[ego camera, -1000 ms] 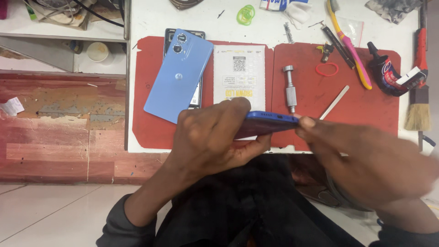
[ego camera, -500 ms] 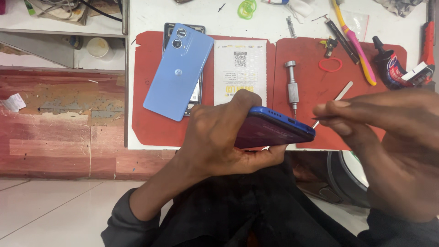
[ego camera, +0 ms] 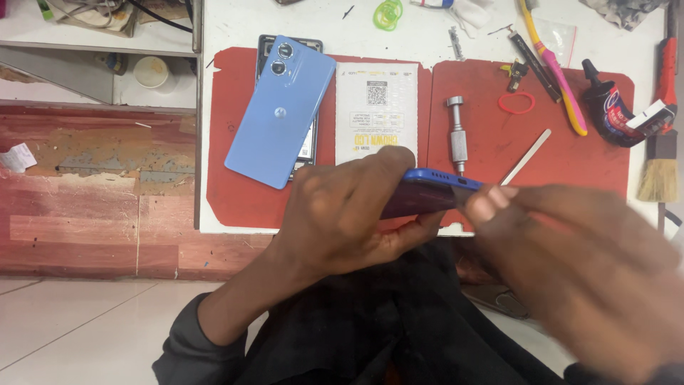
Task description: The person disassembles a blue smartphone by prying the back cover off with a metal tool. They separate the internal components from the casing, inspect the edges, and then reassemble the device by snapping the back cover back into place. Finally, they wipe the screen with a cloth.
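My left hand (ego camera: 349, 214) grips a blue-framed phone (ego camera: 434, 187) by its long side, screen edge turned toward me, just in front of the white table's near edge. My right hand (ego camera: 570, 264) is blurred with motion; its fingertips touch the phone's right end, and I cannot tell whether they pinch anything. On the left red mat (ego camera: 228, 192) lies a light blue phone back cover (ego camera: 280, 110) over a dark phone frame. A white labelled battery (ego camera: 376, 107) lies beside it.
On the right red mat (ego camera: 605, 164) lie a metal screw tool (ego camera: 456, 135), a white spudger (ego camera: 527, 155), a red rubber ring (ego camera: 516, 103). Behind them are a pink-yellow tool (ego camera: 559, 85), a black glue bottle (ego camera: 605, 107), a brush (ego camera: 659, 164) and a green ring (ego camera: 388, 14).
My right hand has come down from the phone's upper right to its right end and is blurred. My left hand keeps hold of the phone, tilted slightly flatter.
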